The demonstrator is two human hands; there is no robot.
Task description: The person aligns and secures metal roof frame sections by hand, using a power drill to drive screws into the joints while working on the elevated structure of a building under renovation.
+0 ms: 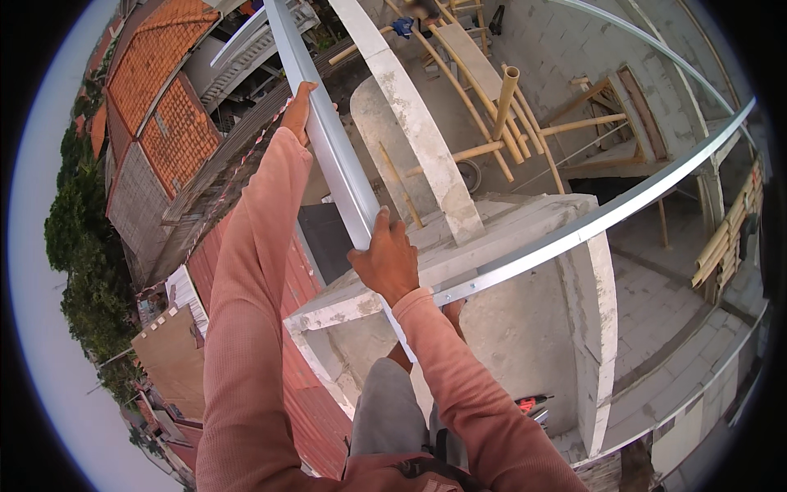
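Because the long metal beam (pixel 334 160) extends far beyond the fingers (pixel 398 230), the left hand (pixel 299 115) clasps it farther out, the right hand (pixel 387 260) nearer, fingers curled round its edges, apparently to balance it.

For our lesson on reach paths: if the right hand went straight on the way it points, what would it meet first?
Likely the silver metal channel, which the right hand already holds; depth beyond it is unclear.

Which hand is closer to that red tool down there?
The right hand: it grips the near part of the silver metal beam, up and left of the red tool in the picture. The left hand is farther off, farther along the beam.
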